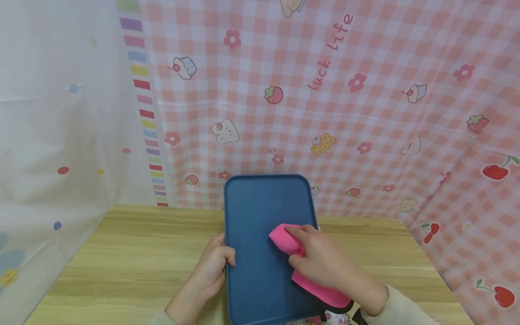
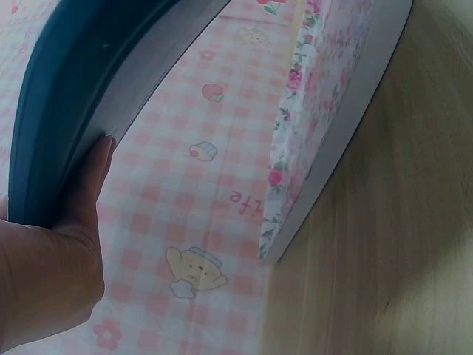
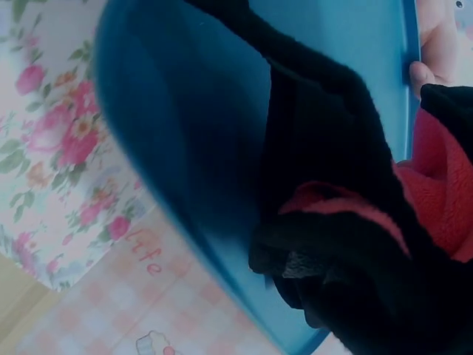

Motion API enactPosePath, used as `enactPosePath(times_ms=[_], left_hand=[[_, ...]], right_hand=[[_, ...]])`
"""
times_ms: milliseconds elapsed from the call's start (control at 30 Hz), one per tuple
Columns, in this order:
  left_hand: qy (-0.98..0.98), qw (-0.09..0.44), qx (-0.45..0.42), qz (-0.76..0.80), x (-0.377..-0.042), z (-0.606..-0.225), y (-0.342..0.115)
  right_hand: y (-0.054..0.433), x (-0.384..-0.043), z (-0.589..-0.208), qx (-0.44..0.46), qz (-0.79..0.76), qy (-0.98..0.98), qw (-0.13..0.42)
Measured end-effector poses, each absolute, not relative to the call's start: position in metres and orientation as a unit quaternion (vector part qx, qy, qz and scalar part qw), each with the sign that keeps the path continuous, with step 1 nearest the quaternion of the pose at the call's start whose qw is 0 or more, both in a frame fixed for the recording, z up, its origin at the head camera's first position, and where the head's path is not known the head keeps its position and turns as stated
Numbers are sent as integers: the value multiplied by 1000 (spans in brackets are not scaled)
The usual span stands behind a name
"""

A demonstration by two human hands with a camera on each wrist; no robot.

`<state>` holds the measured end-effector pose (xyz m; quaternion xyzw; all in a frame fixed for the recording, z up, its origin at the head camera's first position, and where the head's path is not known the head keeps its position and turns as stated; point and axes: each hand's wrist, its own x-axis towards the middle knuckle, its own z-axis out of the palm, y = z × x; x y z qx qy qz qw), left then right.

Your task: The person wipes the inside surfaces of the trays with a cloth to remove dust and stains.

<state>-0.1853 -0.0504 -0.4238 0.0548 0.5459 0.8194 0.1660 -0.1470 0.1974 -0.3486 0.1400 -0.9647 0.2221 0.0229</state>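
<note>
The fingers of the right hand [image 1: 321,259] are curled over a bright pink fleece cloth with a black edge [image 1: 286,241], pressing its bunched end against the face of a dark blue rectangular plastic tray with rounded corners [image 1: 260,212]. The rest of the cloth trails back under the palm and wrist, off the tray's lower right edge. In the right wrist view the cloth [image 3: 436,192] shows dark and folded against the blue tray [image 3: 199,148].

The left hand [image 1: 213,266] grips the tray's left edge, thumb on the front face and fingers behind; the left wrist view shows the thumb [image 2: 92,177] lying flat along the tray's rim [image 2: 44,133]. The tray is held up, tilted off the light wooden bench [image 1: 134,257], its top edge rising in front of the backdrop.

Under the tray, near the person, lies a white floral-print box with a grey edge [image 2: 310,111], resting on the bench. Behind hangs a pink checked cloth printed with cupcakes, strawberries and flowers [image 1: 365,113], and a pale sheet with coloured dots [image 1: 61,135] hangs at the left.
</note>
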Motion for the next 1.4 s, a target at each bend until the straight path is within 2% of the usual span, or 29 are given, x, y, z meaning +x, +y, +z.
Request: enactPosePath(times_ms=[367, 800, 1400], left_hand=[[544, 162, 59, 821, -186, -424, -52], [553, 159, 55, 816, -186, -422, -52], [558, 165, 56, 811, -186, -421, -53]], right_hand=[[172, -149, -347, 172, 231, -958, 21], [149, -153, -350, 221, 245, -944, -8], [139, -152, -346, 277, 240, -930, -12]])
